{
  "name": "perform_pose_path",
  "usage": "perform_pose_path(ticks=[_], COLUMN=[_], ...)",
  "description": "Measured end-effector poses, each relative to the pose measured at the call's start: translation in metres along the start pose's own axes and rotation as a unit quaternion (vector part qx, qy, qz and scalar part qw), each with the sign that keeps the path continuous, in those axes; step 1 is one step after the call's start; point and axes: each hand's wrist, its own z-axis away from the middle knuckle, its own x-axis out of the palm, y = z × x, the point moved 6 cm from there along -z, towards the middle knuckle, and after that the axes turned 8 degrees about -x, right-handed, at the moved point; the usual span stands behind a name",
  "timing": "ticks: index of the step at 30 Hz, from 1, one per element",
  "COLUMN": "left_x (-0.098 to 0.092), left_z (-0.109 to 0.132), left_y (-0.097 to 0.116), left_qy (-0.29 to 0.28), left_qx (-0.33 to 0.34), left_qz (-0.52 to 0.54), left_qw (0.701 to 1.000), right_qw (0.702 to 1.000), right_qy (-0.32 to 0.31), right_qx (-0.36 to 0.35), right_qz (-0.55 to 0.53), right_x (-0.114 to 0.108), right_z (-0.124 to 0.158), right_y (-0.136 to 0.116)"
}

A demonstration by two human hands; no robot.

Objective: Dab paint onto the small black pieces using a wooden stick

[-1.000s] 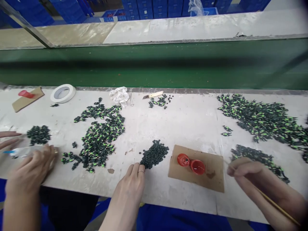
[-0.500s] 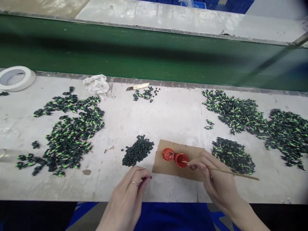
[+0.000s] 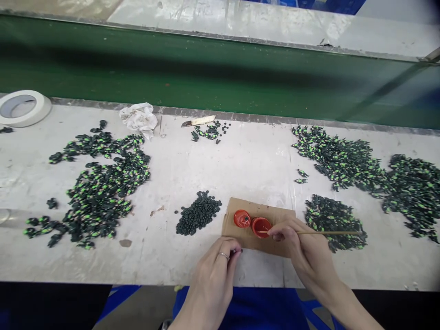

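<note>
A person's left hand (image 3: 216, 272), a silver-coloured ring on one finger, pinches a tiny dark piece (image 3: 241, 250) between thumb and fingertips just above the near edge of a flat sheet of brown cardboard (image 3: 282, 214), while the right hand (image 3: 307, 245) grips a slender, light-brown stick (image 3: 338, 233), its tip inside a small, round, open red cup (image 3: 254, 231). The cup rests on the cardboard, touching a second round red container (image 3: 240, 220) that has a dark speck on it. Beyond the left hand, a heap of small, round black pieces (image 3: 198, 213) lies on the pale, stained worktable (image 3: 223, 169). A pile of black-and-green figures (image 3: 335, 224) sits just beside the right hand, under the stick's far end. At the table's back edge, a crumpled white tissue (image 3: 139, 118) lies well apart from a white roll of tape (image 3: 41, 110).
</note>
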Motion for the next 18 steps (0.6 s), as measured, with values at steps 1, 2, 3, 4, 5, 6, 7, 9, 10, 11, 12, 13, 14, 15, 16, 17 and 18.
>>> perform_pose_path(ticks=[1, 2, 3, 4, 5, 6, 7, 9, 10, 11, 12, 13, 14, 15, 16, 17, 18], left_x=[0.000, -0.001, -0.001, -0.002, -0.003, -0.003, -0.003, -0.002, -0.001, 0.000, 0.001, 0.003, 0.005, 0.006, 0.007, 0.007, 0.006], left_z=[-0.001, -0.001, -0.002, -0.001, -0.001, 0.000, 0.000, 0.001, 0.002, 0.002, 0.002, 0.002, 0.002, 0.003, 0.003, 0.003, 0.003], left_y=[-0.001, -0.001, 0.000, 0.001, 0.002, 0.005, 0.008, 0.016, 0.020, 0.023, 0.026, 0.027, 0.028, 0.029, 0.029, 0.030, 0.030], left_qy=[0.007, 0.015, 0.023, 0.030, 0.036, 0.039, 0.039, 0.034, 0.030, 0.024, 0.017, 0.009, 0.003, -0.002, -0.004, -0.003, -0.001], left_qx=[-0.009, -0.020, -0.034, -0.051, -0.069, -0.087, -0.104, -0.125, -0.135, -0.148, -0.165, -0.185, -0.204, -0.221, -0.234, -0.239, -0.242], left_qz=[0.019, 0.044, 0.072, 0.105, 0.142, 0.181, 0.222, 0.291, 0.325, 0.367, 0.414, 0.462, 0.503, 0.534, 0.549, 0.549, 0.544], left_qw=[1.000, 0.999, 0.997, 0.993, 0.987, 0.979, 0.969, 0.948, 0.936, 0.918, 0.895, 0.868, 0.840, 0.816, 0.803, 0.801, 0.803], right_qw=[1.000, 0.999, 0.997, 0.995, 0.992, 0.989, 0.985, 0.980, 0.978, 0.976, 0.974, 0.970, 0.966, 0.963, 0.962, 0.963, 0.968], right_qy=[0.012, 0.028, 0.046, 0.065, 0.084, 0.099, 0.111, 0.122, 0.119, 0.115, 0.110, 0.107, 0.103, 0.101, 0.101, 0.097, 0.089], right_qx=[0.017, 0.034, 0.051, 0.068, 0.081, 0.091, 0.097, 0.098, 0.096, 0.094, 0.093, 0.092, 0.093, 0.091, 0.091, 0.093, 0.095], right_qz=[-0.009, -0.018, -0.028, -0.038, -0.051, -0.067, -0.085, -0.124, -0.142, -0.159, -0.177, -0.197, -0.216, -0.231, -0.238, -0.233, -0.214], right_x=[-0.002, -0.004, -0.007, -0.010, -0.013, -0.016, -0.017, -0.018, -0.017, -0.015, -0.013, -0.011, -0.008, -0.007, -0.006, -0.005, -0.005], right_z=[0.000, 0.001, 0.002, 0.003, 0.004, 0.006, 0.008, 0.013, 0.016, 0.019, 0.022, 0.025, 0.027, 0.029, 0.030, 0.030, 0.029], right_y=[0.002, 0.003, 0.004, 0.004, 0.003, 0.001, -0.003, -0.012, -0.018, -0.024, -0.029, -0.034, -0.039, -0.042, -0.045, -0.046, -0.047])
